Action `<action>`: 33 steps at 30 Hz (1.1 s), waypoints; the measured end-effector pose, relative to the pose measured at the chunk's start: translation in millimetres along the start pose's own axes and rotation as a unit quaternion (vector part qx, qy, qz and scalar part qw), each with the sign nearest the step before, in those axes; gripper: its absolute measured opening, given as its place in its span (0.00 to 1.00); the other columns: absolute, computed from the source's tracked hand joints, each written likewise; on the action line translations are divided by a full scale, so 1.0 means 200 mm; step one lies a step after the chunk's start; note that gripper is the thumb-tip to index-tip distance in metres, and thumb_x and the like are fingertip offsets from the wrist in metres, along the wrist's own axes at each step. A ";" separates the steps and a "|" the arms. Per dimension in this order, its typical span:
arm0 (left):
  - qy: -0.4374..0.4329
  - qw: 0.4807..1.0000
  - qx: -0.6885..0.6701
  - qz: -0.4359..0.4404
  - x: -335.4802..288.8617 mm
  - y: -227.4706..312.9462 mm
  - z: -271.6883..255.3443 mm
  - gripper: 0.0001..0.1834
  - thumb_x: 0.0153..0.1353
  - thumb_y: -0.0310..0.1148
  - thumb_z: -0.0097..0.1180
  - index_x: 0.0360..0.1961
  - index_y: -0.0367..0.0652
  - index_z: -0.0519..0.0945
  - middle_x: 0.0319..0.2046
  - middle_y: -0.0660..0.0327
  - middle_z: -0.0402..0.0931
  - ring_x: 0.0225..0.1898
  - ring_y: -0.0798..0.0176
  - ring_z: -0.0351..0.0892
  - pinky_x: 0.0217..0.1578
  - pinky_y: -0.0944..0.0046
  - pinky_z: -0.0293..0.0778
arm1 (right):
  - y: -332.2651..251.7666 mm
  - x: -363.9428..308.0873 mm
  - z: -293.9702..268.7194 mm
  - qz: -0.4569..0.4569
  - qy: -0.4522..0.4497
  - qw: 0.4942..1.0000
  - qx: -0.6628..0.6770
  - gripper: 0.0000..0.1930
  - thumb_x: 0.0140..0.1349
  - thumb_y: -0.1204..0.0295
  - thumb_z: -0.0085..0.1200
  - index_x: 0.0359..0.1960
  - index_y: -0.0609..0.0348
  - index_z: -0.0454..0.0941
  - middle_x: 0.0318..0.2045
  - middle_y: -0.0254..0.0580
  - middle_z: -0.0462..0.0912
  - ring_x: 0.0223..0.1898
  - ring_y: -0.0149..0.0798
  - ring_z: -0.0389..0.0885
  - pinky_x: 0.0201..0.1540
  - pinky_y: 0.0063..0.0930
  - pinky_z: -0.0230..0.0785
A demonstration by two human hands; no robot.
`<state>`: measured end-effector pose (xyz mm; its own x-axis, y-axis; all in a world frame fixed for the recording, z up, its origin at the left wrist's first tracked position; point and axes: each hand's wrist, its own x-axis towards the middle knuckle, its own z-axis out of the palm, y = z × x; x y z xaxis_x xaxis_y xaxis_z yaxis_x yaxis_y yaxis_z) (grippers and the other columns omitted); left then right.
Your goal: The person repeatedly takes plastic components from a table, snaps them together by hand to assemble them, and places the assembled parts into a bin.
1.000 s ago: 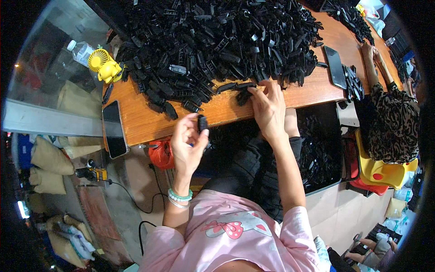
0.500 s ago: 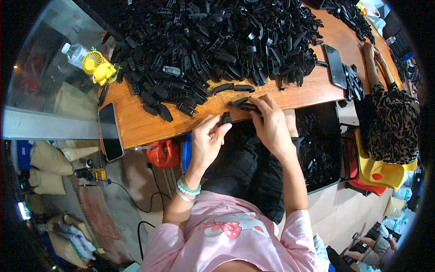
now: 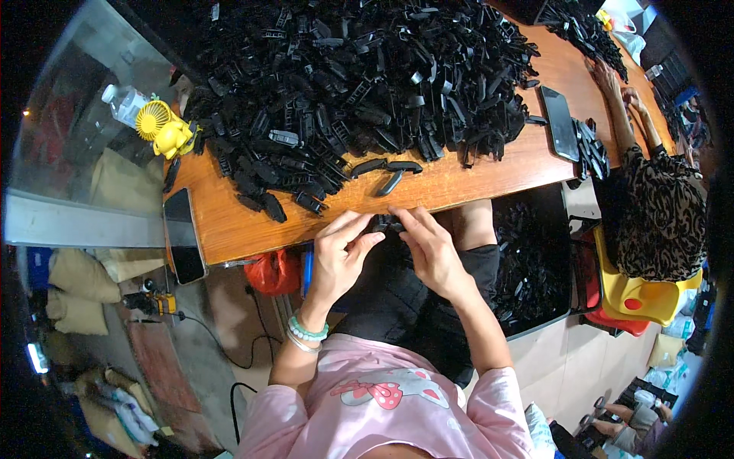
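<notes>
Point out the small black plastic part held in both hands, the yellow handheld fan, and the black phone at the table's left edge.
small black plastic part point(image 3: 387, 223), head view, its middle
yellow handheld fan point(image 3: 153, 120), head view, round grille
black phone point(image 3: 184, 236), head view, screen centre

Bright, even overhead light, sharp centre — edges bend (fisheye), corners go black.

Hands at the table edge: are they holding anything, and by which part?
Both hold one small black plastic part. The left hand pinches its left end and the right hand its right end, just off the wooden table edge.
</notes>
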<state>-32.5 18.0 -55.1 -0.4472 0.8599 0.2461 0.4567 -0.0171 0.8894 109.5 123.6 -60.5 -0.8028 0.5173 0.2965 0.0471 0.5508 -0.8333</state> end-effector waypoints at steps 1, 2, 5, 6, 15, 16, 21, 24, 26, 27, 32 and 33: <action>-0.002 1.000 -0.001 -0.001 0.00 0.01 0.00 0.13 0.53 0.24 0.61 0.39 0.27 0.78 0.28 0.52 0.75 0.27 0.59 0.75 0.28 0.65 0.70 | 0.00 -0.01 0.02 -0.034 0.029 0.998 -0.032 0.23 0.55 0.87 0.48 0.54 0.67 0.68 0.38 0.55 0.73 0.41 0.55 0.74 0.45 0.35 0.68; 0.001 1.000 0.005 0.018 0.00 0.01 -0.01 0.13 0.52 0.23 0.61 0.39 0.27 0.78 0.28 0.52 0.75 0.27 0.58 0.75 0.28 0.65 0.70 | 0.00 -0.02 0.03 -0.070 0.056 0.994 -0.061 0.24 0.53 0.88 0.47 0.55 0.67 0.67 0.39 0.56 0.73 0.42 0.56 0.74 0.45 0.37 0.68; 0.003 0.998 0.027 0.055 0.00 0.04 -0.03 0.13 0.52 0.22 0.61 0.39 0.27 0.77 0.29 0.51 0.75 0.27 0.56 0.76 0.28 0.63 0.70 | -0.03 -0.05 0.03 -0.055 0.035 0.992 -0.105 0.28 0.48 0.90 0.47 0.55 0.72 0.64 0.43 0.60 0.72 0.45 0.59 0.72 0.47 0.41 0.68; 0.001 0.996 0.041 0.075 0.00 0.06 -0.04 0.13 0.51 0.22 0.61 0.38 0.27 0.77 0.29 0.51 0.75 0.27 0.55 0.76 0.28 0.63 0.70 | -0.04 -0.05 0.04 -0.054 0.035 0.992 -0.105 0.28 0.48 0.90 0.47 0.55 0.72 0.64 0.43 0.60 0.72 0.45 0.59 0.72 0.47 0.41 0.68; -0.098 0.986 0.077 0.110 0.04 0.17 -0.11 0.12 0.54 0.22 0.59 0.39 0.27 0.76 0.28 0.51 0.74 0.27 0.55 0.77 0.24 0.62 0.70 | -0.07 -0.12 0.05 -0.075 0.042 0.992 -0.093 0.29 0.46 0.89 0.49 0.55 0.71 0.64 0.40 0.57 0.74 0.37 0.53 0.73 0.40 0.38 0.68; -0.098 0.986 0.077 0.110 0.03 0.18 -0.09 0.12 0.54 0.22 0.59 0.39 0.27 0.76 0.28 0.51 0.74 0.27 0.55 0.77 0.24 0.62 0.70 | -0.08 -0.12 0.05 -0.080 0.081 0.987 -0.114 0.29 0.46 0.89 0.49 0.55 0.71 0.64 0.40 0.56 0.74 0.36 0.52 0.73 0.40 0.38 0.68; -0.041 0.989 -0.133 -0.047 -0.03 0.12 0.04 0.16 0.57 0.26 0.60 0.44 0.27 0.77 0.36 0.56 0.75 0.35 0.68 0.76 0.31 0.72 0.73 | -0.12 -0.09 0.06 -0.104 0.143 0.969 -0.172 0.29 0.44 0.88 0.52 0.53 0.64 0.71 0.41 0.51 0.75 0.36 0.50 0.74 0.39 0.36 0.69; -0.016 0.959 -0.269 -0.091 -0.04 0.08 0.04 0.16 0.56 0.25 0.60 0.46 0.30 0.78 0.37 0.59 0.76 0.40 0.69 0.74 0.41 0.71 0.71 | -0.14 -0.08 0.05 -0.002 0.151 0.988 -0.031 0.22 0.51 0.81 0.57 0.51 0.60 0.75 0.43 0.49 0.75 0.39 0.46 0.74 0.41 0.31 0.68; -0.033 0.946 -0.302 -0.110 -0.05 0.09 0.02 0.16 0.55 0.25 0.60 0.46 0.32 0.79 0.37 0.60 0.75 0.42 0.69 0.73 0.44 0.70 0.69 | -0.14 -0.08 0.02 0.078 0.124 0.984 0.102 0.18 0.51 0.78 0.60 0.46 0.62 0.76 0.40 0.46 0.76 0.38 0.39 0.75 0.41 0.26 0.67; -0.051 0.932 -0.336 -0.128 -0.05 0.09 0.01 0.17 0.55 0.25 0.61 0.46 0.33 0.79 0.37 0.61 0.75 0.43 0.69 0.72 0.47 0.70 0.66 | -0.10 -0.09 0.05 0.074 0.126 0.962 0.231 0.16 0.52 0.77 0.61 0.44 0.63 0.76 0.37 0.43 0.77 0.35 0.35 0.75 0.39 0.24 0.67; -0.085 0.937 -0.331 -0.074 -0.07 0.02 -0.02 0.18 0.53 0.25 0.62 0.47 0.33 0.79 0.39 0.61 0.75 0.41 0.68 0.74 0.45 0.70 0.67 | -0.14 -0.08 0.03 0.068 0.121 0.971 0.194 0.09 0.52 0.77 0.60 0.37 0.65 0.79 0.30 0.39 0.77 0.32 0.33 0.75 0.37 0.24 0.67; -0.087 0.920 -0.370 -0.100 -0.08 0.02 -0.02 0.17 0.54 0.25 0.61 0.46 0.33 0.79 0.39 0.61 0.75 0.39 0.67 0.75 0.44 0.70 0.68 | -0.14 -0.07 0.04 0.067 0.121 0.971 0.194 0.09 0.52 0.77 0.60 0.37 0.65 0.79 0.30 0.39 0.77 0.32 0.33 0.75 0.37 0.24 0.67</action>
<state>-27.7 1.9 -54.1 -0.3066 0.9510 0.0409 -0.2986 -0.1369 0.9445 115.5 95.8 -45.6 -0.6398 0.7318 0.2346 -0.1233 0.2036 -0.9713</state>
